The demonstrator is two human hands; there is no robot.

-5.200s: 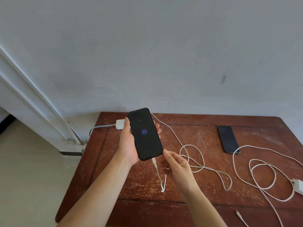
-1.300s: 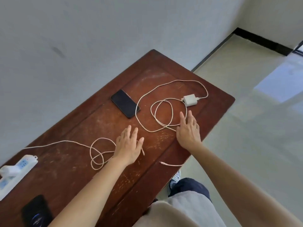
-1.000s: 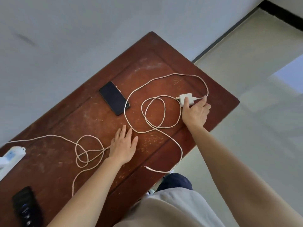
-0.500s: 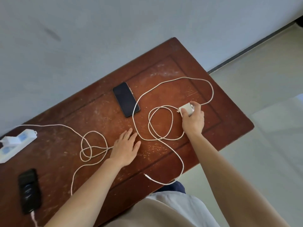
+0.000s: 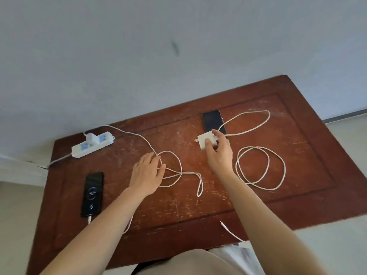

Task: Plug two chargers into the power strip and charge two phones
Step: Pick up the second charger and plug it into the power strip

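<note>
My right hand grips a white charger brick, lifted above the table with its prongs pointing left. Its white cable loops on the table to the right, and the free plug end lies near the front edge. A dark phone lies just behind the brick. My left hand rests flat, fingers apart, on the loops of the first cable. That cable runs from a charger plugged into the white power strip to a phone with a lit charging screen.
The worn brown wooden table stands against a grey wall. Its right and front edges drop to a pale floor. The power strip's cord leaves over the table's left edge. My lap shows below the front edge.
My right hand has closed on the second charger brick, lifted it and carried it left toward the middle. The first phone now lies plugged in at the left. My left hand stays on the cable loops.
</note>
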